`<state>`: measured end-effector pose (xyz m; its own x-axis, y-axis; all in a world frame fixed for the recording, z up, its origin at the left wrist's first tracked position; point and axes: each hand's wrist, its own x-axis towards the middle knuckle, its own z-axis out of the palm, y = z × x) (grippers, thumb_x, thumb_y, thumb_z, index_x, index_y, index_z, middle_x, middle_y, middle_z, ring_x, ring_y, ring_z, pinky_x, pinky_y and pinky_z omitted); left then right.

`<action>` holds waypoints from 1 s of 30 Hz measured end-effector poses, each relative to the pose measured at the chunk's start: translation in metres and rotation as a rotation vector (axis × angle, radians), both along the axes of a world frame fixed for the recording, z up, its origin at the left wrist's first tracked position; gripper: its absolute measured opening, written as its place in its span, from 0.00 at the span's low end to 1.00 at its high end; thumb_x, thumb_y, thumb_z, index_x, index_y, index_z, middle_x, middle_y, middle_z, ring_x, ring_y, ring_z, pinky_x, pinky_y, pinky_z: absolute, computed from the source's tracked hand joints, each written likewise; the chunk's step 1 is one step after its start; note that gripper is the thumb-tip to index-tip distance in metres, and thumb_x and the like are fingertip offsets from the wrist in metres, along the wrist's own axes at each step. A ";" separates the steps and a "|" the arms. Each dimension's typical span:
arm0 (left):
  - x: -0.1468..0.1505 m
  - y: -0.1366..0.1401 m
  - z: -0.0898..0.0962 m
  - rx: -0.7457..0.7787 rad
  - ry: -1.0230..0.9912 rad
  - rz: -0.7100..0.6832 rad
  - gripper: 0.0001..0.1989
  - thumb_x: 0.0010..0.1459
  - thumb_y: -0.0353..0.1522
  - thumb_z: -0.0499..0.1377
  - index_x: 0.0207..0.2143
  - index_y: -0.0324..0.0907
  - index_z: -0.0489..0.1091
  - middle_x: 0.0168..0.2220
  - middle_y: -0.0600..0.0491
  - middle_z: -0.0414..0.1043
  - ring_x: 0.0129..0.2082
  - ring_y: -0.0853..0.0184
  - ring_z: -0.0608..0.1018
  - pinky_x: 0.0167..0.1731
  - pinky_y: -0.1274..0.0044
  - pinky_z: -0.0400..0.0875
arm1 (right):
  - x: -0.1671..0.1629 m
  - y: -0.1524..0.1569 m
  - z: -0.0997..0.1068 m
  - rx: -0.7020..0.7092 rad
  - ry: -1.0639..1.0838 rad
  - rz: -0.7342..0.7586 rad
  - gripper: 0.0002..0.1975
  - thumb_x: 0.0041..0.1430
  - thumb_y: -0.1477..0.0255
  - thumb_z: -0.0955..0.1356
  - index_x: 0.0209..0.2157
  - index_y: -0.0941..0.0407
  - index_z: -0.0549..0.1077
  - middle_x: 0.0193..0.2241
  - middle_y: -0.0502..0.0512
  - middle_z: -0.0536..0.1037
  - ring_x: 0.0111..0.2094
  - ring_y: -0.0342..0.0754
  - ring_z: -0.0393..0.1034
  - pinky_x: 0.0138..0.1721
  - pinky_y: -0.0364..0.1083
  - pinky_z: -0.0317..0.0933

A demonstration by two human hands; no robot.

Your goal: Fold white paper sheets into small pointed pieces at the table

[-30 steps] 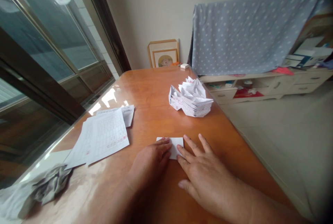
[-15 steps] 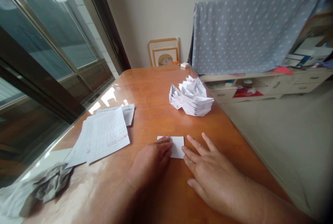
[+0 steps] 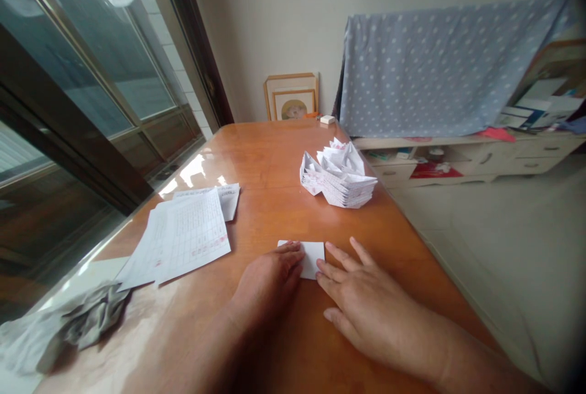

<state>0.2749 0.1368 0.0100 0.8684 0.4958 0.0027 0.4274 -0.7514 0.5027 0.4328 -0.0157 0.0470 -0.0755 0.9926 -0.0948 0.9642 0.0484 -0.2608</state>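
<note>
Paper rectangle (image 3: pixel 314 259), white and small, lies flat on the near part of the bench (image 3: pixel 265 162), between both hands. Change over the last second: the right hand (image 3: pixel 361 293) slid outward to the paper's right edge, then came back a little, fingertips now just over that edge again. Left hand (image 3: pixel 268 278) hasn't shifted on the paper. Paper outline looks the same; reads as a flattening or edge-pressing stroke, left hand anchoring, no new fold visible.

Hand states: right is spread, fingers fanned, palm down, not gripping. Left has fingers together, laid over the left part of the paper; whether the thumb also pinches the near edge, can't tell.

Edges: bench's right edge runs diagonally, near the right hand, and the right forearm reaches in across that side. Stack of folded paper shapes (image 3: pixel 341 183) stands beyond the paper, near the same edge, so a wide swing far right could knock it. Printed sheets (image 3: pixel 192 241) lie to the left, well apart from the paper; crumpled grey cloth (image 3: pixel 98 317) at near left. Most room for moving: bare wood between sheets and stack, running toward the far end.
</note>
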 end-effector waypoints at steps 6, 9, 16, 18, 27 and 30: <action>0.001 -0.005 -0.001 0.018 -0.016 0.062 0.16 0.63 0.41 0.58 0.50 0.50 0.76 0.61 0.51 0.70 0.59 0.58 0.74 0.57 0.70 0.70 | -0.001 -0.001 0.005 -0.032 -0.003 -0.003 0.29 0.64 0.60 0.66 0.63 0.58 0.68 0.64 0.62 0.67 0.70 0.66 0.43 0.68 0.70 0.28; 0.002 -0.005 -0.003 0.019 -0.026 0.069 0.16 0.61 0.40 0.61 0.51 0.50 0.76 0.61 0.51 0.71 0.58 0.58 0.75 0.57 0.70 0.70 | -0.001 0.000 0.007 -0.035 0.000 -0.001 0.30 0.64 0.60 0.66 0.63 0.58 0.68 0.64 0.62 0.67 0.70 0.66 0.44 0.68 0.70 0.27; -0.001 0.002 -0.005 -0.063 -0.110 0.045 0.18 0.58 0.34 0.63 0.51 0.48 0.76 0.58 0.51 0.73 0.58 0.59 0.75 0.59 0.69 0.69 | 0.001 -0.003 0.004 -0.001 0.001 0.003 0.30 0.63 0.60 0.67 0.63 0.57 0.68 0.64 0.62 0.67 0.70 0.65 0.44 0.68 0.69 0.28; -0.003 0.006 -0.005 -0.102 -0.121 0.018 0.20 0.58 0.31 0.62 0.53 0.48 0.75 0.59 0.52 0.73 0.59 0.59 0.74 0.61 0.68 0.67 | 0.002 -0.004 0.003 0.002 0.000 0.003 0.30 0.62 0.60 0.67 0.63 0.56 0.68 0.64 0.61 0.67 0.70 0.65 0.44 0.68 0.70 0.28; -0.013 0.016 0.003 -0.167 -0.074 -0.065 0.29 0.59 0.27 0.57 0.63 0.48 0.66 0.68 0.52 0.59 0.69 0.60 0.60 0.68 0.63 0.55 | 0.004 -0.004 -0.002 0.007 0.000 0.011 0.30 0.61 0.59 0.68 0.62 0.56 0.70 0.64 0.62 0.67 0.70 0.66 0.45 0.67 0.70 0.28; -0.015 0.018 0.008 -0.099 0.000 -0.034 0.32 0.58 0.28 0.59 0.66 0.49 0.62 0.70 0.52 0.54 0.72 0.58 0.51 0.69 0.58 0.47 | 0.004 -0.004 -0.003 0.005 0.008 0.013 0.30 0.61 0.59 0.68 0.62 0.56 0.69 0.64 0.61 0.68 0.69 0.66 0.46 0.67 0.70 0.27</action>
